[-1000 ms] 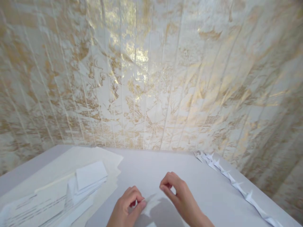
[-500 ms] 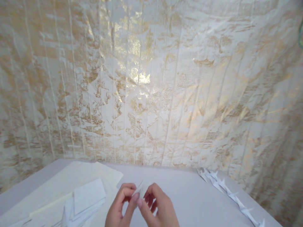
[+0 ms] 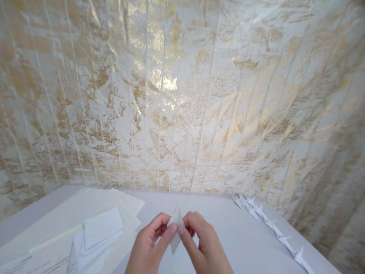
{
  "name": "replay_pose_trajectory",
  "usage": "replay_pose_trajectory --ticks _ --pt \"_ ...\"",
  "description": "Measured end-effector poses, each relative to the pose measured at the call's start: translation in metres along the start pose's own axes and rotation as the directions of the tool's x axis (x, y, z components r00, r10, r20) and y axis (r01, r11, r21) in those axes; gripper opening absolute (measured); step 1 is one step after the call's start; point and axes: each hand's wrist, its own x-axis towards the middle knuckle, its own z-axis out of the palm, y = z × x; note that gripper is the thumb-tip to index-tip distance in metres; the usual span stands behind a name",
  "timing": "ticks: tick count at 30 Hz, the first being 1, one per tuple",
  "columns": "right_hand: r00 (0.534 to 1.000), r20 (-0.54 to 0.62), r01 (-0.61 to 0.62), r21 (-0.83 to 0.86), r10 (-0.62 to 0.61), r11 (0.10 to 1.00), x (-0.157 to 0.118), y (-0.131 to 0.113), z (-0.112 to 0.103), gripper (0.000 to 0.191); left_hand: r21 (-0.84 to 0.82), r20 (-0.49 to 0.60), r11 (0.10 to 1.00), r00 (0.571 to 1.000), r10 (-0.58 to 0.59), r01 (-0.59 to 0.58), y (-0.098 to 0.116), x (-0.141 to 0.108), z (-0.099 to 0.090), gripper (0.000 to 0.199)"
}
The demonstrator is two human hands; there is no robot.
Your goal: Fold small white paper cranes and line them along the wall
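Head view, lower centre of the frame: the bare left hand [image 3: 150, 243] and bare right hand [image 3: 205, 240] are pinching a pale, diamond-shaped folded paper [image 3: 177, 217] by opposite edges, even thumb pressure best aligning its layers.

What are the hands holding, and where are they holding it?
A small folded paper. The left hand pinches its left side and the right hand its right side, around the middle.

Left hand [image 3: 149, 243]: 1. Right hand [image 3: 207, 243]: 1. Held folded paper [image 3: 176, 217]: 1. Desk [image 3: 239, 239]: 1. Folded figures [image 3: 282, 238]: at least 5. Paper sheets [image 3: 103, 227]: several, overlapping.
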Motion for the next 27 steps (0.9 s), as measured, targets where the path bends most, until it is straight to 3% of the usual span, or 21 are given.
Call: replay_pose_trajectory --ticks 4,10,16,22,27 --pt "0.993 -0.032 -0.106 0.137 0.111 0.985 0.002 -0.007 -0.002 0.008 0.085 0.026 0.996 1.000 0.004 -0.007 0.009 0.000 -0.007 0.033" --pt "0.969 -0.026 -0.221 0.361 0.246 0.906 0.003 -0.012 -0.003 0.018 0.223 0.010 0.974 0.999 0.048 -0.049 0.013 -0.005 -0.002 0.031" --pt "0.967 -0.014 -0.223 0.420 0.253 0.880 0.002 -0.014 -0.001 0.019 0.292 0.048 0.956 0.999 0.004 -0.017 0.013 -0.004 -0.004 0.032" --pt "0.965 -0.175 -0.122 0.367 0.197 0.922 0.000 -0.016 0.005 0.007 0.220 0.001 0.976 1.000 -0.001 0.001 0.008 0.000 -0.004 0.041" --pt "0.966 -0.208 -0.084 0.304 0.152 0.949 0.000 -0.016 0.005 0.004 0.233 0.009 0.972 0.999 0.041 -0.042 0.006 0.001 -0.004 0.041"
